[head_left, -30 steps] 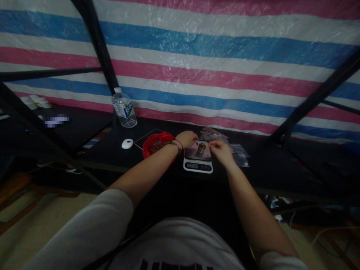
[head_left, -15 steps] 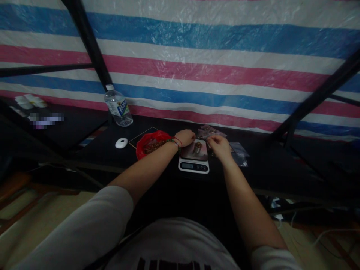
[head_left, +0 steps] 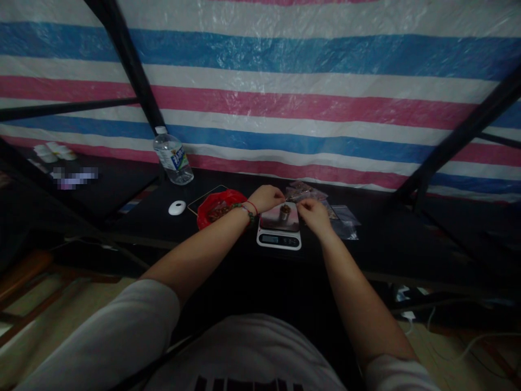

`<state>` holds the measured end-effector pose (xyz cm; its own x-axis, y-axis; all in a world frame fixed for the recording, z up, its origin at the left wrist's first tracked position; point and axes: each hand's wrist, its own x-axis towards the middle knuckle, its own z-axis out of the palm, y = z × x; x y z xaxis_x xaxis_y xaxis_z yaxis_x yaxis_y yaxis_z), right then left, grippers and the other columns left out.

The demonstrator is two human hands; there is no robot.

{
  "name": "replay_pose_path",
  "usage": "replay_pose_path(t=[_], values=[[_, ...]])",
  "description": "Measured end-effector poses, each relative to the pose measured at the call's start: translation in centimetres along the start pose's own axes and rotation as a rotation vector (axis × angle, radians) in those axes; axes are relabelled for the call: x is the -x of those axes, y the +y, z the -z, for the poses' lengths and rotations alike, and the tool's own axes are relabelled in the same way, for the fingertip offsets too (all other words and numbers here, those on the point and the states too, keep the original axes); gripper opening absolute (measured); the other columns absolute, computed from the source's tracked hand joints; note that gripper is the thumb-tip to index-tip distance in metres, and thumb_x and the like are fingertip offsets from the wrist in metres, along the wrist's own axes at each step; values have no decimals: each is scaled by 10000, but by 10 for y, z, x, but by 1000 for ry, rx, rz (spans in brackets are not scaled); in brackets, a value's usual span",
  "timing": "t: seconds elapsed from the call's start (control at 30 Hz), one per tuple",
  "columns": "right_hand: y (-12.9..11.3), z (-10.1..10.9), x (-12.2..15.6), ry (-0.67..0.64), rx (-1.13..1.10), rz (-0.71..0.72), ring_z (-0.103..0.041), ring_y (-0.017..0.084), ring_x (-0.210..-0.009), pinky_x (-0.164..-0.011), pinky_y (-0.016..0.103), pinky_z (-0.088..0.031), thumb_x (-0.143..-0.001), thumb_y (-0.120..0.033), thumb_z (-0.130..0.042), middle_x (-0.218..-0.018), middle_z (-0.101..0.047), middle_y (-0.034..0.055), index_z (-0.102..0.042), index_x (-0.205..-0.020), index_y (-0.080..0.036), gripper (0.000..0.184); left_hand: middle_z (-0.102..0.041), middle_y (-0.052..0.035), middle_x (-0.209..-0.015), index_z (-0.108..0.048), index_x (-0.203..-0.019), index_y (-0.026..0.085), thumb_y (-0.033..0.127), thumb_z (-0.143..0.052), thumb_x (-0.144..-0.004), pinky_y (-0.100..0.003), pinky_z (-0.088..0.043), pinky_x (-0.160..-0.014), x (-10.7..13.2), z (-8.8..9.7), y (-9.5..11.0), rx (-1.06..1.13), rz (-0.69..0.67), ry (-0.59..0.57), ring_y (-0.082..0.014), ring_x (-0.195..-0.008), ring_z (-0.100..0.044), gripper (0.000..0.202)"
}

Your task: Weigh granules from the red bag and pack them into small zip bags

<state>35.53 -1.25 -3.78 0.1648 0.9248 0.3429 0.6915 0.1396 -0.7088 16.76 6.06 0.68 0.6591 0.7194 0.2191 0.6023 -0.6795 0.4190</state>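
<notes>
A white kitchen scale point(head_left: 278, 239) with a steel platform and a small lit display stands in front of me. On its platform is a small metal cup point(head_left: 284, 215) heaped with brownish bits. My left hand point(head_left: 266, 199), with a red string and a beaded bracelet at the wrist, reaches over the platform's back left, fingertips pinched together. At the platform's right edge my right hand point(head_left: 315, 215) also pinches. What either holds is too small and dark to make out. Filled clear bags point(head_left: 305, 191) lie just behind the hands.
Left of the scale, a red plastic bag point(head_left: 206, 203) holds brown pieces, partly hidden by my left forearm. A flat tablet-like thing point(head_left: 211, 190), a white mouse point(head_left: 177, 207) and a large bottle point(head_left: 174, 160) lie beyond. Flat clear zip bags point(head_left: 345, 221) are at right.
My left hand has shifted slightly right, towards the right hand. My right hand has moved a little left and down, and the fingertips of both are closer together. The cup stays on the scale.
</notes>
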Motion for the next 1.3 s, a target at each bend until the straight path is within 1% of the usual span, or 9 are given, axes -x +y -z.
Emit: replay_pose_path(t=[0.1, 0.2, 0.47, 0.57, 0.7, 0.87, 1.03, 1.2, 1.3], values=[[-1, 3, 4, -22, 17, 13, -584, 176, -631, -582, 266, -380, -789, -376, -510, -676, -664, 27, -672, -708, -184, 264, -746, -49, -911, -766, -911, 185, 355, -565, -830, -235, -474, -801, 1, -2, 0, -9, 25, -33, -174, -863, -665, 276], [-1, 4, 5, -33, 8, -7, -589, 179, -636, -578, 265, -383, -792, -376, -503, -673, -664, 28, -673, -721, -180, 269, -746, -55, -901, -769, -905, 178, 370, -564, -825, -239, -475, -781, 2, -4, 0, -5, 51, -53, -179, -852, -665, 291], [5, 1, 5, -42, 24, -6, -589, 185, -624, -574, 275, -388, -797, -375, -507, -672, -667, 32, -682, -750, -186, 261, -745, -57, -864, -772, -875, 182, 356, -556, -806, -235, -478, -735, 2, -3, 1, -7, 104, -60, -184, -827, -667, 287], [5, -2, 6, -38, 28, 17, -598, 187, -655, -598, 274, -395, -786, -355, -517, -708, -683, 39, -688, -754, -184, 244, -746, -53, -865, -772, -877, 184, 359, -568, -793, -232, -481, -746, 3, -3, 2, -1, 102, -69, -184, -828, -669, 282], [3, -5, 8, -52, 66, 15, -596, 180, -644, -593, 269, -389, -790, -354, -527, -706, -687, 36, -696, -750, -189, 239, -748, -42, -865, -770, -886, 184, 353, -587, -784, -225, -482, -770, 3, -3, 2, 16, 94, -73, -176, -835, -667, 269], [1, -6, 9, -51, 76, 5, -610, 185, -670, -596, 268, -387, -803, -349, -521, -713, -690, 31, -698, -764, -199, 235, -746, -43, -932, -756, -942, 174, 321, -570, -816, -228, -481, -822, 2, -3, 3, 47, 28, -34, -170, -886, -667, 268], [0, -4, 9, -41, 51, 4, -608, 190, -687, -614, 271, -400, -794, -351, -514, -739, -695, 42, -698, -759, -191, 246, -741, -39, -977, -743, -965, 181, 288, -586, -812, -234, -479, -848, 0, -7, 2, 43, -21, -26, -171, -924, -669, 245], [0, -2, 10, -50, 37, -2, -592, 183, -646, -585, 265, -388, -788, -354, -511, -688, -677, 35, -697, -751, -182, 256, -739, -29, -990, -737, -974, 189, 256, -572, -820, -232, -478, -865, -1, -9, 0, 14, -17, -37, -166, -939, -666, 236], [1, -1, 10, -52, 41, -14, -591, 182, -639, -586, 268, -385, -790, -371, -512, -692, -678, 36, -699, -758, -182, 268, -738, -24, -999, -736, -974, 195, 231, -557, -825, -225, -476, -877, -1, -9, 0, 1, -3, -39, -162, -954, -663, 236]])
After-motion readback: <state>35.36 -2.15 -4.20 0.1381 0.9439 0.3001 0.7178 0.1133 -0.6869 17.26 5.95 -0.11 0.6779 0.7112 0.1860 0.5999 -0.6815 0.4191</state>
